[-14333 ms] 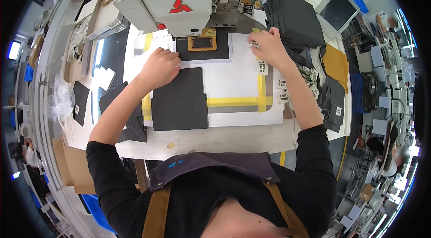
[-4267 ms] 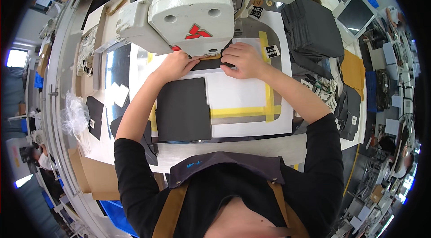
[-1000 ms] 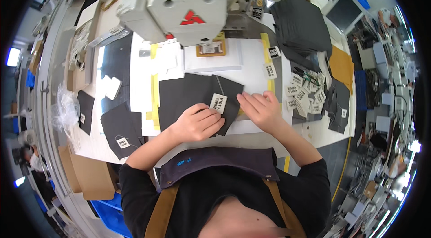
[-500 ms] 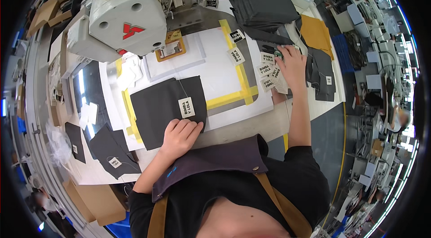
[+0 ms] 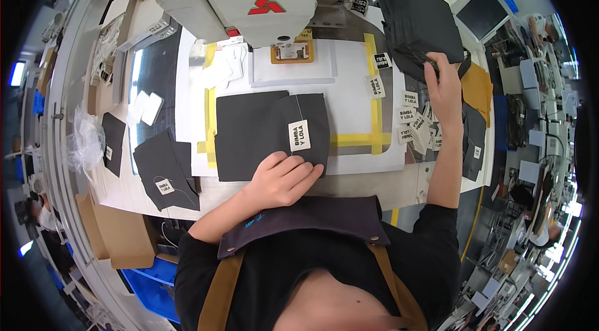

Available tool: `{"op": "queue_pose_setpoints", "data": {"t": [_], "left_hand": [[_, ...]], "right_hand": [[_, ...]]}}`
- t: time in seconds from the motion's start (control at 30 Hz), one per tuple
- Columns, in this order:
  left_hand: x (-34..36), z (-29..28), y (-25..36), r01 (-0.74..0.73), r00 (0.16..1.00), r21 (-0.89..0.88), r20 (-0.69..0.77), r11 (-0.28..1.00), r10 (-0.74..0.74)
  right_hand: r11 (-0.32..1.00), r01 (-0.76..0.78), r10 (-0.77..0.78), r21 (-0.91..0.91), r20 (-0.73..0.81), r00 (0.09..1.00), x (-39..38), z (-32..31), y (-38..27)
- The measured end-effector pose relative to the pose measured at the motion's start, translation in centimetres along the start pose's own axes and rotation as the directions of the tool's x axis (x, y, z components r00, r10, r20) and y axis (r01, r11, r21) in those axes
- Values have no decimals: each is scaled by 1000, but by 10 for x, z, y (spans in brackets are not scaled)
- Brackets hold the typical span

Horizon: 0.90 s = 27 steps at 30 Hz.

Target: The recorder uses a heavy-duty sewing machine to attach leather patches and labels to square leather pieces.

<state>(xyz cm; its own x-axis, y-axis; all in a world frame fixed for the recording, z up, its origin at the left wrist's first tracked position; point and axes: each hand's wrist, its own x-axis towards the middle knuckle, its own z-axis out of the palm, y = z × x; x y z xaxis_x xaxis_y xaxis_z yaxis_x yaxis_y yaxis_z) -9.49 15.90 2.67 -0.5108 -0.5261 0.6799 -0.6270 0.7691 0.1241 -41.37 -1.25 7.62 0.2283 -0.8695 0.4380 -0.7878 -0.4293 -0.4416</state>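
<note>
Left hand point(image 5: 286, 180), lower centre, rests loosely curled on a flat, matte dark panel point(image 5: 253, 134) at mid-frame bearing a rectangular white label point(image 5: 299, 135); pinch cannot be told. Right hand point(image 5: 444, 81), upper right, grips a dark tool point(image 5: 432, 64) beside stacked black sheets point(image 5: 421, 19).

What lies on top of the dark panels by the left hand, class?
A white label and a thread lie on the dark panels, with the left hand at their near edge. Whatever the label and hand cover cannot be seen.

Head-worn fisheye — downward; near
</note>
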Motion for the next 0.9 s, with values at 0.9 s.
{"op": "queue_pose_setpoints", "data": {"t": [0.9], "left_hand": [[15, 24, 8, -6, 1000, -84, -23, 996, 4]], "right_hand": [[519, 824, -836, -227, 64, 545, 12, 138, -64]]}}
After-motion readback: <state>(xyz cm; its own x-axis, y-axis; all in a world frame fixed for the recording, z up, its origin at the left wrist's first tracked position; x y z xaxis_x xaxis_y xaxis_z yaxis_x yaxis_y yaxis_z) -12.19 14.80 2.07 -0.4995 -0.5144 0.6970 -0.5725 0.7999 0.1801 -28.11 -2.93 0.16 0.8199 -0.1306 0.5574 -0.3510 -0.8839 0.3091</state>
